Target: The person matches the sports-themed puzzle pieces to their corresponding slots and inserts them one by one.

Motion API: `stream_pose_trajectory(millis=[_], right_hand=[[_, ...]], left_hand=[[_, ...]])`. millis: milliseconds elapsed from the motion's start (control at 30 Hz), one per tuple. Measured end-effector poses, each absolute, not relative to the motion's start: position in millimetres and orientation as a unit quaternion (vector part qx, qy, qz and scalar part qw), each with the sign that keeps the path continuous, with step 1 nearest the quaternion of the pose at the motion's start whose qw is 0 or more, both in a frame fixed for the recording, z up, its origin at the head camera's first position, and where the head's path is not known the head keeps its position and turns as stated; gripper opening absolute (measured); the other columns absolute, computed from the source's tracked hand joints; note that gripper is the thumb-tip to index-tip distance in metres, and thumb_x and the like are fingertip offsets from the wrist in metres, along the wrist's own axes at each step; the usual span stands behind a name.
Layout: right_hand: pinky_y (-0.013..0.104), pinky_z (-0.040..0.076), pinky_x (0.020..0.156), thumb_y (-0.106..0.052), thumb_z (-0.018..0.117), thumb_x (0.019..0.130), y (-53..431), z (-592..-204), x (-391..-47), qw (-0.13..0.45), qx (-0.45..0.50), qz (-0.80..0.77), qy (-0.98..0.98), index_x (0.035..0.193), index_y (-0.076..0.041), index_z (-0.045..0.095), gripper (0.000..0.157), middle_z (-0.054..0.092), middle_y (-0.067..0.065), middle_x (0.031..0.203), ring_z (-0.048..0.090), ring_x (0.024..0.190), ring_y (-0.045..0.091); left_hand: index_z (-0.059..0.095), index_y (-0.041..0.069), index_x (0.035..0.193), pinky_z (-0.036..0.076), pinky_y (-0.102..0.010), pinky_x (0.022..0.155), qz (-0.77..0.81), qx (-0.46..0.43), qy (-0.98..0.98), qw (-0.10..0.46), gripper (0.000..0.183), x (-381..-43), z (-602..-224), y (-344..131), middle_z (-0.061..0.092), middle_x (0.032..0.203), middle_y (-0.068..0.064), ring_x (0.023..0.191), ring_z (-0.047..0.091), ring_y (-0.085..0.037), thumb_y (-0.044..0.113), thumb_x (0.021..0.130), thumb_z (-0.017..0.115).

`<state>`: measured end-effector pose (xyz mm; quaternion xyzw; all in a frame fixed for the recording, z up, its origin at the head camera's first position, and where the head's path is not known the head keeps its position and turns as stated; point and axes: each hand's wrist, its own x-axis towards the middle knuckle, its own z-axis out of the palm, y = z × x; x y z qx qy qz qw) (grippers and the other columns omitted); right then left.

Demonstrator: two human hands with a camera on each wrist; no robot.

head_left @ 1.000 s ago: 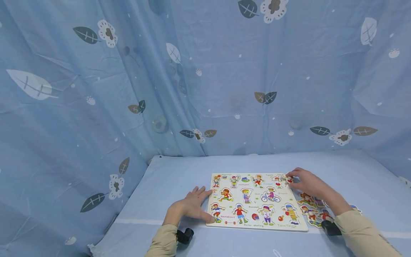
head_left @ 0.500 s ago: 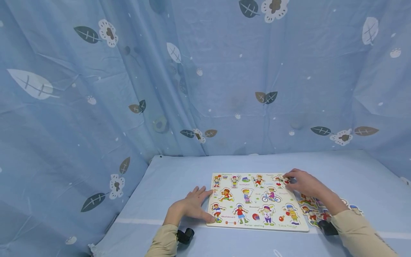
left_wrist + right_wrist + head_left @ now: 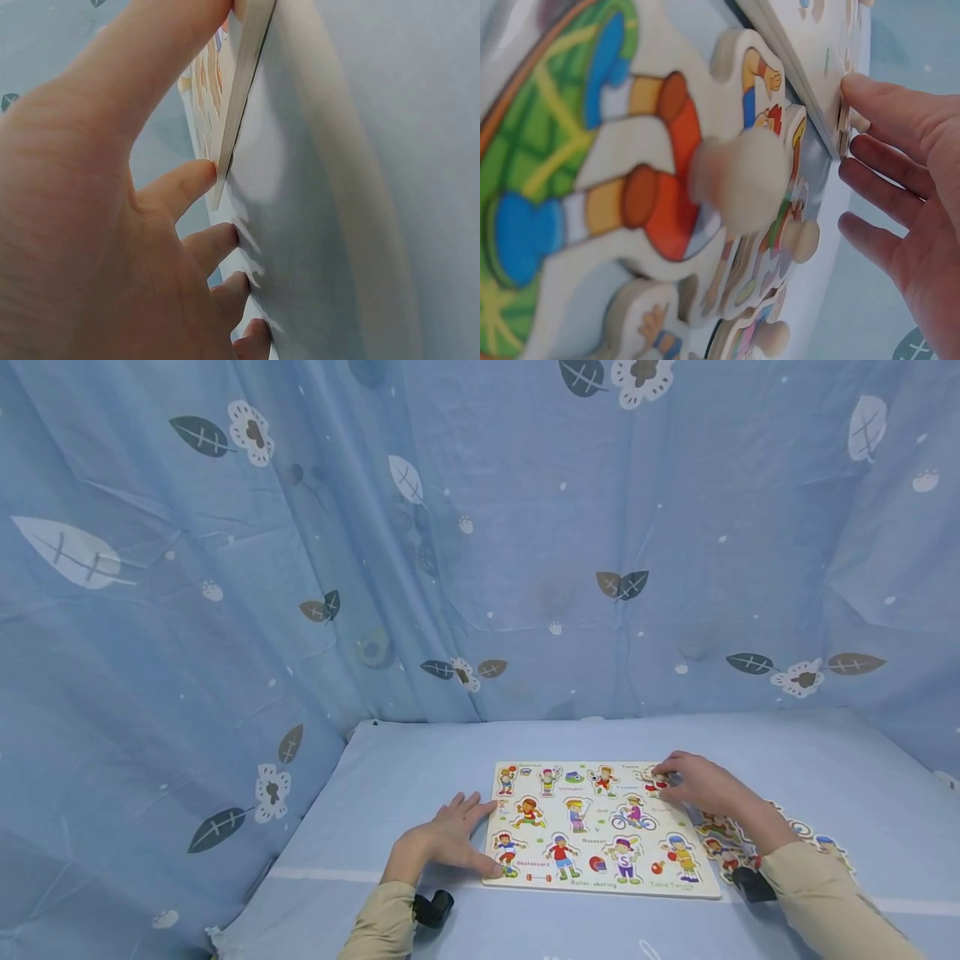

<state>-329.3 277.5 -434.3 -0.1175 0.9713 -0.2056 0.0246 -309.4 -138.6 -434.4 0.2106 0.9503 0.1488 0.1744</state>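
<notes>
A wooden peg puzzle board (image 3: 553, 828) printed with sports figures lies flat on the blue cloth. My left hand (image 3: 452, 837) is spread at its left side, thumb on the lower-left corner and index fingertip against the edge (image 3: 244, 97). At the upper-right corner, my right hand (image 3: 705, 783) pinches a small puzzle piece (image 3: 655, 782) over the tennis figure's place. The right wrist view shows thumb and fingers of that hand (image 3: 922, 165) around a pale wooden knob (image 3: 859, 122) close on the board; most of the piece is hidden there.
Several loose puzzle pieces (image 3: 723, 856) with round knobs lie in an overlapping heap right of the board, partly under my right forearm. One with a green base (image 3: 562, 127) fills the near right wrist view. A blue patterned curtain (image 3: 540, 568) hangs behind the table.
My right hand has shifted a little left with the piece, from the board's upper-right edge onto the tennis figure's place. My left hand stays put.
</notes>
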Motion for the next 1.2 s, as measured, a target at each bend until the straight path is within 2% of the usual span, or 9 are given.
stream_pose_trajectory(millis=[367, 600, 800, 967, 1200], right_hand=[[0.053, 0.053, 0.085, -0.018, 0.076, 0.086, 270, -435, -332, 0.012, -0.137, -0.205, 0.969, 0.119, 0.002, 0.068, 0.039, 0.063, 0.017, 0.112, 0.061, 0.1, 0.034], [0.052, 0.053, 0.088, -0.017, 0.075, 0.088, 264, -434, -334, 0.017, -0.13, -0.189, 0.973, 0.121, 0.003, 0.067, 0.04, 0.062, 0.017, 0.114, 0.062, 0.102, 0.033], [0.045, 0.054, 0.08, -0.017, 0.074, 0.088, 259, -433, -335, 0.021, -0.138, -0.179, 0.974, 0.12, 0.005, 0.068, 0.039, 0.062, 0.011, 0.104, 0.06, 0.09, 0.022], [0.042, 0.053, 0.076, -0.015, 0.074, 0.087, 256, -431, -334, 0.026, -0.132, -0.179, 0.975, 0.12, 0.006, 0.067, 0.04, 0.06, 0.009, 0.1, 0.056, 0.084, 0.018], [0.047, 0.052, 0.075, -0.018, 0.075, 0.085, 252, -426, -334, 0.032, -0.101, -0.155, 0.982, 0.118, 0.0, 0.07, 0.038, 0.061, 0.007, 0.099, 0.056, 0.083, 0.019]], left_hand=[[0.034, 0.02, 0.155, 0.016, -0.055, 0.122, 0.15, 0.21, 0.95, 0.173, 0.103, -310, -436, -138, 0.022, 0.164, -0.011, 0.152, 0.012, -0.036, 0.061, 0.071, 0.079], [0.035, 0.02, 0.154, 0.016, -0.056, 0.122, 0.146, 0.212, 0.952, 0.167, 0.103, -310, -434, -138, 0.023, 0.163, -0.012, 0.151, 0.013, -0.037, 0.06, 0.071, 0.079], [0.035, 0.02, 0.154, 0.016, -0.055, 0.122, 0.145, 0.21, 0.953, 0.165, 0.103, -310, -435, -139, 0.024, 0.163, -0.012, 0.151, 0.013, -0.036, 0.061, 0.07, 0.079], [0.035, 0.02, 0.154, 0.016, -0.055, 0.122, 0.146, 0.211, 0.953, 0.164, 0.103, -309, -434, -139, 0.024, 0.163, -0.012, 0.151, 0.013, -0.036, 0.061, 0.07, 0.079], [0.034, 0.021, 0.155, 0.016, -0.055, 0.122, 0.149, 0.212, 0.95, 0.172, 0.103, -309, -433, -139, 0.022, 0.164, -0.012, 0.152, 0.012, -0.036, 0.061, 0.071, 0.078]])
